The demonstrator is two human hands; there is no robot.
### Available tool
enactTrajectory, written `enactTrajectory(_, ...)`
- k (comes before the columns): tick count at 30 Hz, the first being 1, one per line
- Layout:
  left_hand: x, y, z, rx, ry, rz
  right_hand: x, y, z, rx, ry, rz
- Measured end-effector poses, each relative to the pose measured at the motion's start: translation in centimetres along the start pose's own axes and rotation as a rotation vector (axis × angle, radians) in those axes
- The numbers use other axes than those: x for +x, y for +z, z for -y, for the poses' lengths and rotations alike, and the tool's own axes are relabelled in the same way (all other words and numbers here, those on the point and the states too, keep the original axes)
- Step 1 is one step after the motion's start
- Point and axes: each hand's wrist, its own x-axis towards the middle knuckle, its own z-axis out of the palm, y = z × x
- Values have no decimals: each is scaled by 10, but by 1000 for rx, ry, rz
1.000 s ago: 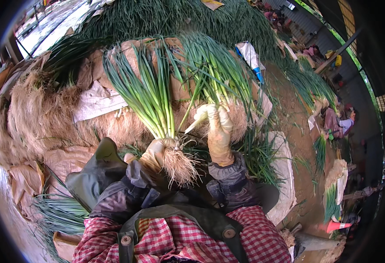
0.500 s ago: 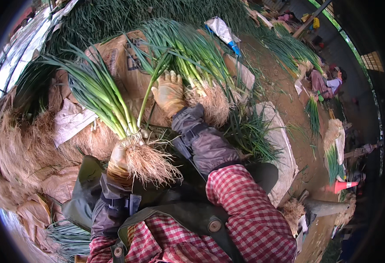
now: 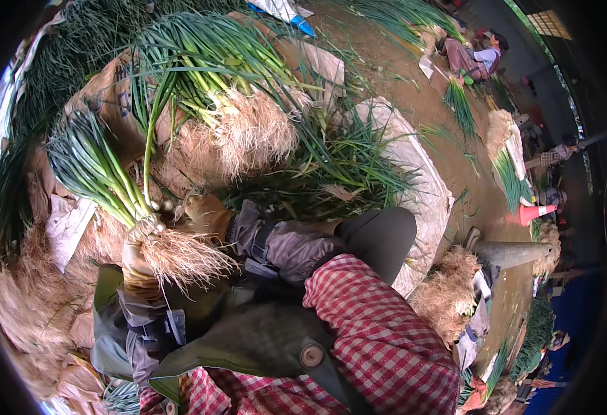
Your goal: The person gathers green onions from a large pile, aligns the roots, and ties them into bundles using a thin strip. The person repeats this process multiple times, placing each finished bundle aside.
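My left hand [image 3: 136, 263], in a tan work glove, is closed around the root end of a bunch of green onions [image 3: 106, 176]. Its pale roots [image 3: 186, 257] fan out to the right over my lap, and the green tops point up and left. One longer stalk [image 3: 149, 149] stands apart from the bunch. My gloved right hand [image 3: 208, 214] is just right of the bulbs, its fingers curled close to the roots; whatever they pinch is hidden. Beyond it lies a larger pile of green onions [image 3: 206, 83], roots toward me.
Rooty bundles [image 3: 33, 297] are heaped at my left. Loose green leaves [image 3: 345, 166] lie beside a whitish sack [image 3: 414, 166] on my right. Farther right are an orange-and-white cone [image 3: 537, 213], more onion bundles [image 3: 511, 176] and a seated person [image 3: 473, 55].
My right hand has drawn back from the onion pile to the roots of the held bunch, its fingers now curled. The view has shifted; my left hand keeps its hold.
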Motion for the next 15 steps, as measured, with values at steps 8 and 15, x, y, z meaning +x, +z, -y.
enactTrajectory(8, -2, 19, 24, 21, 56, 350, -4, 127, -111, -384, -29, 31)
enactTrajectory(15, 21, 9, 17, 64, -9, 127, -131, 73, -328, -269, 746, 430)
